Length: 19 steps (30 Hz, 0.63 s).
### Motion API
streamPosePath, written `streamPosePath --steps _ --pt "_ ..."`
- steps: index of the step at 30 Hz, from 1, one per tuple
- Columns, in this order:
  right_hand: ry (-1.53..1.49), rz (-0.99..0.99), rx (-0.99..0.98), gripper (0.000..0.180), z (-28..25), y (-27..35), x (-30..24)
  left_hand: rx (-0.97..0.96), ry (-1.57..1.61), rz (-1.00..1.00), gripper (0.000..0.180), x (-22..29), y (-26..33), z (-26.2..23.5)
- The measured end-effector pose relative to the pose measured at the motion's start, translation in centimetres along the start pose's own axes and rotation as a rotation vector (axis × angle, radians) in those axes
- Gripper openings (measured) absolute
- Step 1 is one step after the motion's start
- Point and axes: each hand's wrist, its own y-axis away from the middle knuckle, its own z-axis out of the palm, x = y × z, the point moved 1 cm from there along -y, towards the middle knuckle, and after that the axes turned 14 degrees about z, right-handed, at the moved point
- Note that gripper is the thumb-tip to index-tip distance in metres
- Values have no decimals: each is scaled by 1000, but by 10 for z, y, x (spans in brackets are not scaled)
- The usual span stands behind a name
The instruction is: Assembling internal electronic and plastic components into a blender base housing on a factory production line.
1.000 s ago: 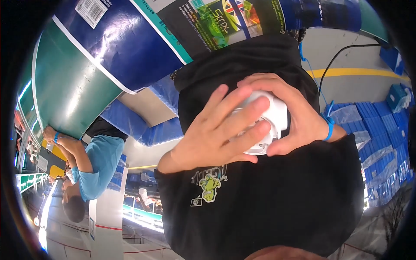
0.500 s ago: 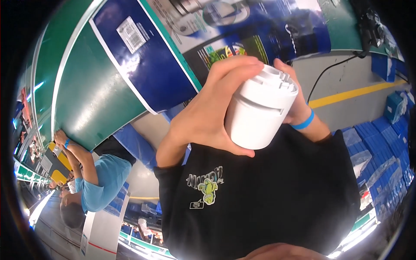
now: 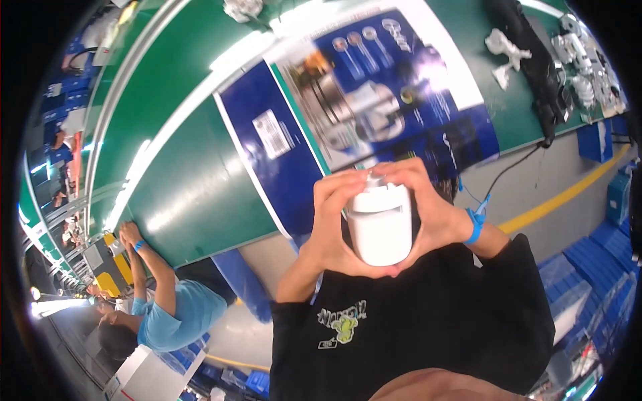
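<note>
Both hands are clamped on the white cylinder (image 3: 380,226), left hand (image 3: 331,224) and right hand (image 3: 431,217) wrapping it from either side, held up at chest height above the box (image 3: 361,113) on the green tabletop (image 3: 187,194) (nothing looks fitted or set down yet, I'd judge)

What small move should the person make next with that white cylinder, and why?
Probably lower the white cylinder toward the blue printed box on the green belt. Both the left hand and right hand cup it at chest height, clear of any surface.
</note>
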Motion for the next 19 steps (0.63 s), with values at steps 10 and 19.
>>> streamPosePath --steps 10,19 --pt "572 -4 222 98 -66 -77 18 -68 -1035 45 112 -36 -76 -128" --pt "897 119 366 46 -65 -74 65 -428 -1591 -518 98 -207 -123 -324"
